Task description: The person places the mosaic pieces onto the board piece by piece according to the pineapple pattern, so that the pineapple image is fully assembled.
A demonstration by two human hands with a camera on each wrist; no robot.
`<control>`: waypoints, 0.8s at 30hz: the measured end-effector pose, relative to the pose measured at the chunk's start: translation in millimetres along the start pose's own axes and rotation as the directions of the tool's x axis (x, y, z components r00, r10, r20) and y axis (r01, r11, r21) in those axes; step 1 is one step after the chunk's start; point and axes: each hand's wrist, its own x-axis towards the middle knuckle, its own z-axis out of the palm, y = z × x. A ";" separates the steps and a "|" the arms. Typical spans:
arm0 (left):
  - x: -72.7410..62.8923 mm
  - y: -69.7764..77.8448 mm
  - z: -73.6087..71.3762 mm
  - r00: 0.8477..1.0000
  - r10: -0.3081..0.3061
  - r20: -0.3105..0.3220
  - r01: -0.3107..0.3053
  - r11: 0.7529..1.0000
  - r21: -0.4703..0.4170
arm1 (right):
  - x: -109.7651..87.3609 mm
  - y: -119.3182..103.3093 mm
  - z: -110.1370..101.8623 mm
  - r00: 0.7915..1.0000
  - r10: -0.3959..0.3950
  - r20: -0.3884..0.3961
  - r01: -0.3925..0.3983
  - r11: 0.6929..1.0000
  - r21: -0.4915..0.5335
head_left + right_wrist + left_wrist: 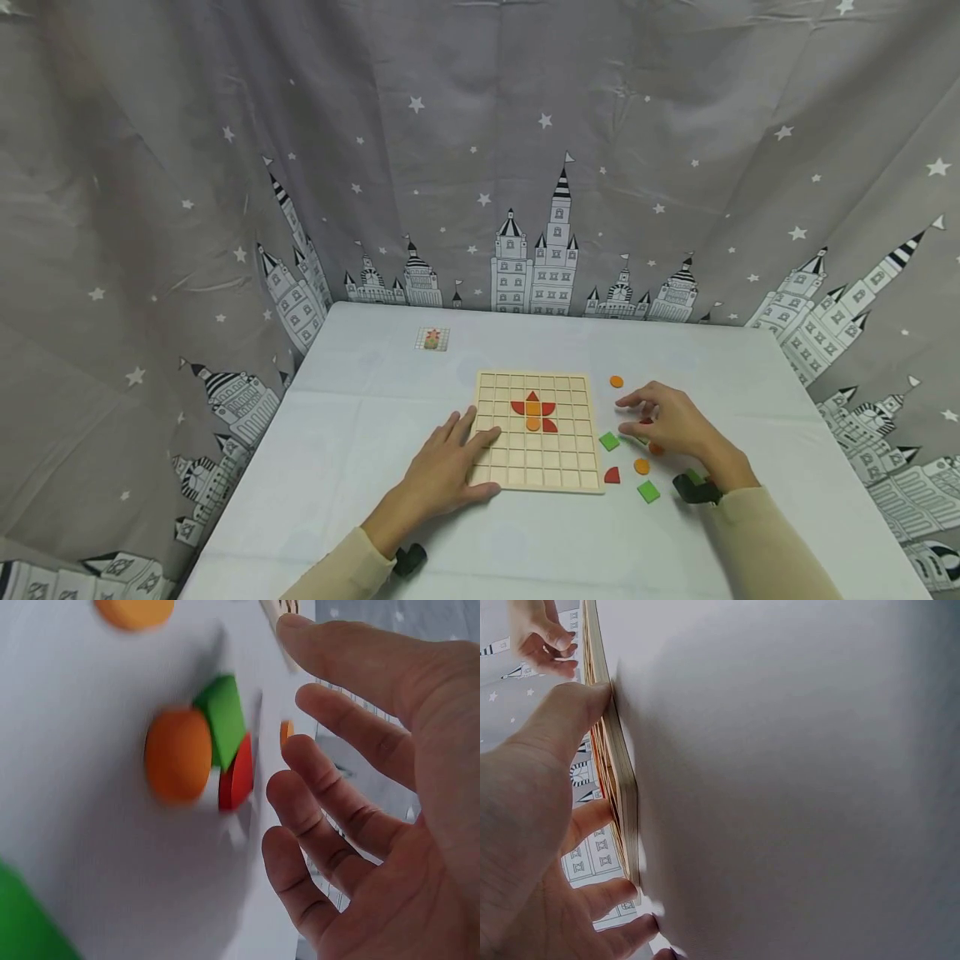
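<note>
My left hand rests spread on the left edge of a wooden grid board, its thumb at the near edge. On the board lie a red triangle, an orange square, an orange disc and red quarter circles. Right of the board, my right hand hovers over loose pieces, fingers loosely bent, nothing between them. Near those fingers the right wrist view shows an orange disc, a green square and a red piece close together.
A small pattern card lies at the back left of the white table. Between board and right arm are green squares, a red quarter circle and an orange disc. Another orange disc lies farther back. Grey curtains hang behind.
</note>
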 end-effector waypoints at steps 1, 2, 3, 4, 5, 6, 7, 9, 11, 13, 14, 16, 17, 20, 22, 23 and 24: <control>-0.1 0.2 -0.1 1.000 0.002 -0.001 -0.002 1.000 -0.001 | -1.4 3.3 -1.6 1.000 0.010 -0.001 -0.010 1.000 -0.005; -0.2 0.1 0.0 1.000 0.002 -0.002 -0.002 1.000 0.000 | -2.9 6.4 -3.2 1.000 0.020 -0.003 -0.020 1.000 -0.008; -0.2 0.0 0.2 1.000 0.004 -0.004 -0.004 1.000 0.003 | -4.2 9.5 -4.8 1.000 0.020 -0.001 -0.020 1.000 -0.011; -0.3 0.0 0.2 1.000 0.005 -0.005 -0.005 1.000 0.004 | -5.4 12.5 -6.3 1.000 0.023 0.000 -0.023 1.000 -0.012; -0.4 0.1 0.1 1.000 0.005 -0.007 -0.005 1.000 0.005 | -6.6 15.5 -7.7 1.000 0.025 -0.001 -0.025 1.000 -0.011; -0.4 0.2 0.0 1.000 0.006 -0.007 -0.006 1.000 0.005 | -7.8 18.1 -9.2 1.000 0.027 -0.002 -0.027 1.000 -0.011; -0.4 0.3 -0.1 1.000 0.006 -0.008 -0.006 1.000 0.004 | -9.0 20.6 -10.5 1.000 0.031 -0.002 -0.031 0.999 -0.009; -0.4 0.3 -0.2 1.000 0.005 -0.007 -0.005 1.000 0.001 | -11.4 25.1 -13.1 0.999 0.040 -0.001 -0.040 0.999 -0.012; -0.5 0.2 0.0 1.000 0.002 -0.003 -0.002 1.000 -0.001 | -14.0 29.1 -15.8 0.999 0.046 0.008 -0.046 0.999 -0.011; -0.4 -0.1 0.5 1.000 0.000 0.001 0.000 1.000 -0.002 | -16.2 31.9 -17.2 0.998 0.062 0.024 -0.062 0.998 -0.010; -0.4 -0.2 0.7 1.000 0.000 0.001 0.000 1.000 -0.002 | -17.2 33.0 -17.7 0.997 0.068 0.032 -0.068 0.998 -0.007; -0.5 -0.2 0.9 1.000 -0.001 0.001 0.001 1.000 -0.002 | -18.6 34.4 -18.7 0.996 0.074 0.048 -0.074 0.997 0.005; -0.4 -0.5 1.3 1.000 -0.001 0.001 0.001 1.000 -0.002 | -18.8 34.5 -18.6 0.996 0.078 0.051 -0.078 0.997 0.007; 0.3 -0.6 1.9 1.000 -0.003 0.000 0.003 1.000 0.002 | -18.2 35.4 -18.1 0.997 0.061 0.051 -0.061 0.998 0.006; 1.0 -1.1 2.9 1.000 -0.001 -0.002 0.001 1.000 0.007 | -17.2 35.9 -17.3 0.998 0.053 0.045 -0.054 0.999 0.001; 1.5 -1.4 3.5 1.000 -0.003 0.000 0.003 1.000 0.010 | -16.7 36.0 -16.8 0.998 0.049 0.042 -0.049 0.999 -0.003; 1.7 -1.2 3.5 1.000 -0.004 0.001 0.004 1.000 0.012 | -16.1 36.2 -16.6 0.998 0.045 0.039 -0.045 0.999 -0.006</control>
